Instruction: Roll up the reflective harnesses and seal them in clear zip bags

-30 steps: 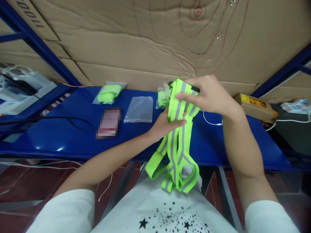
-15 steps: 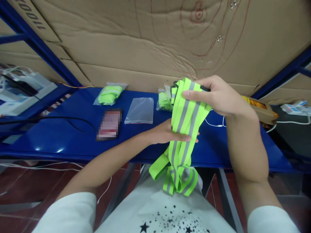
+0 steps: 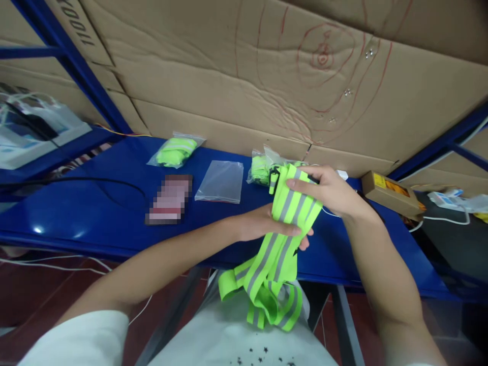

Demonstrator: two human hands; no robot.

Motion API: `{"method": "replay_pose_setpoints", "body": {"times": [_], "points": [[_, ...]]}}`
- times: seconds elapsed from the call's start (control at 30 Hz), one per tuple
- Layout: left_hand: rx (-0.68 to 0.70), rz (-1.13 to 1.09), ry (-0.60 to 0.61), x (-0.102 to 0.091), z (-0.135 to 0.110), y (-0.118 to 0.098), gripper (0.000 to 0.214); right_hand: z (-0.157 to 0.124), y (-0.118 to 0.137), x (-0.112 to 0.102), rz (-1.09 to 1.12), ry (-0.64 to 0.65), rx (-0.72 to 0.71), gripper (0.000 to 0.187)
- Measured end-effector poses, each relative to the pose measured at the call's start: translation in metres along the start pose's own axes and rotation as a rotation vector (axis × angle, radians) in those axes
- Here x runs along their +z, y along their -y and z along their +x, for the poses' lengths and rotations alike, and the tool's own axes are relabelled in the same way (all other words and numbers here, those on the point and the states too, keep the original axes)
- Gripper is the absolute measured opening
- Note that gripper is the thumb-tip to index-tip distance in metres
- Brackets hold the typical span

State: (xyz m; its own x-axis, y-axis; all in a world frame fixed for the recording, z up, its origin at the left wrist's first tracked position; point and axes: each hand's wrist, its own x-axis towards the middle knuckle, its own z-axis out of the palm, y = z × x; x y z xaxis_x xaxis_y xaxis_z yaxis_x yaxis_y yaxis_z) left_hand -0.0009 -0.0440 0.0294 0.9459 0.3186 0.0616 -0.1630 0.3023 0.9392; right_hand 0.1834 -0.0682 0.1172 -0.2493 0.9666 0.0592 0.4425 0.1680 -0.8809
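Observation:
A neon yellow-green reflective strap (image 3: 284, 244) with grey stripes hangs in folds between my hands, its loose loops falling over the desk edge onto my lap. My left hand (image 3: 272, 226) is wrapped round the middle of the folds, thumb across the front and fingertips showing behind. Higher up, my right hand (image 3: 318, 188) pinches the upper end, thumb in front and the other fingers mostly hidden behind. Black buckle-like parts show at that upper end. Just behind it stands a clear bag with a similar green strap (image 3: 260, 169).
On the blue desk (image 3: 102, 203) lie a flat clear plastic bag (image 3: 220, 182), a phone with a blurred screen (image 3: 170, 199) and another bagged green strap (image 3: 176, 151). A cardboard box (image 3: 392, 195) sits at right. Cardboard sheeting (image 3: 190, 66) rises behind; a black cable (image 3: 95, 179) crosses the left.
My right hand has come down closer to my left hand, shortening the raised part of the strap. The view has shifted, uncovering more of the box at right.

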Motion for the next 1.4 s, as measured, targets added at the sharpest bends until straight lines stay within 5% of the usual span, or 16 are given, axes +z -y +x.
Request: {"method": "replay_pose_setpoints", "body": {"times": [0.2, 0.47, 0.63, 0.73, 0.9, 1.03, 1.17, 1.4], "points": [[0.069, 0.263, 0.067, 0.006, -0.003, -0.001, 0.036, -0.007, -0.052, 0.019, 0.392, -0.035, 0.345, 0.05], [0.098, 0.433, 0.067, -0.009, 0.002, 0.013, 0.039, -0.012, -0.073, 0.028, -0.09, -0.142, -0.122, 0.04], [0.159, 0.513, 0.005, -0.014, 0.003, 0.007, 0.031, -0.03, -0.058, 0.031, -0.166, 0.124, -0.091, 0.068], [0.084, 0.32, -0.08, -0.01, 0.004, 0.01, 0.026, -0.034, -0.057, 0.037, -0.185, 0.036, -0.038, 0.063], [-0.17, -0.268, -0.181, 0.004, 0.002, 0.015, 0.034, -0.026, -0.064, 0.039, -0.344, -0.255, -0.238, 0.048], [-0.22, -0.321, -0.147, 0.008, 0.0, 0.012, 0.037, -0.025, -0.067, 0.03, -0.365, -0.3, -0.309, 0.043], [-0.283, -0.209, 0.008, 0.004, -0.002, 0.01, 0.04, -0.03, -0.064, 0.016, -0.14, -0.399, -0.179, 0.035], [-0.057, 0.303, 0.174, -0.006, -0.001, 0.001, 0.037, -0.029, -0.054, 0.012, 0.549, -0.208, 0.169, 0.044]]}}
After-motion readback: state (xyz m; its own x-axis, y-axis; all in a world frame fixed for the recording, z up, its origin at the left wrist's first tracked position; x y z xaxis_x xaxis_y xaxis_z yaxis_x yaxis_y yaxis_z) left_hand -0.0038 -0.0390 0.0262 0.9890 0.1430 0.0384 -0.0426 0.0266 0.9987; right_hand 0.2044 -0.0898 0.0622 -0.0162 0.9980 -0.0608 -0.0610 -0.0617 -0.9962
